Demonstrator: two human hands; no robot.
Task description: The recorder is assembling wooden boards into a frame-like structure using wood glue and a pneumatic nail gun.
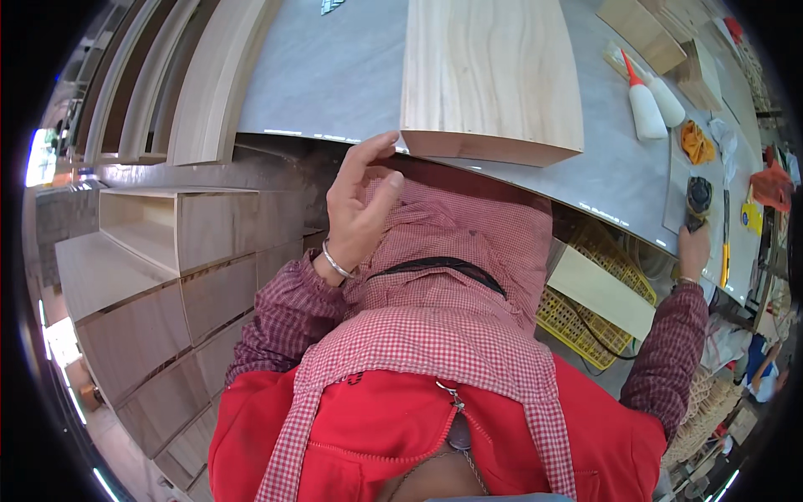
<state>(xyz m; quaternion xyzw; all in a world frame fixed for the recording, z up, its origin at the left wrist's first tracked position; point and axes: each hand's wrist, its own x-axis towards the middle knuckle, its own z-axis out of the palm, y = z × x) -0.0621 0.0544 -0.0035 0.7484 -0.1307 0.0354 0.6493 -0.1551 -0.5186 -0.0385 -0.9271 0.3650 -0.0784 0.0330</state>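
My left hand (361,197) is raised at the table's front edge with nothing in it. Its thumb and curled fingers are apart, and the fingertips come close to the near left corner of a pale wooden box (493,75). The box lies on the grey table with a broad grained face upward. Far to the right, my right hand (693,253) is closed round a black hand tool (699,197) near the table edge. The tool's exact kind cannot be made out.
Two white glue bottles (647,109), one red-tipped, stand beside an orange cloth (696,142). Wooden boxes (184,309) are stacked on my left, below upright wooden pieces (213,84). Yellow plastic crates (577,326) sit under the table. More wooden parts (644,38) lie at the far right.
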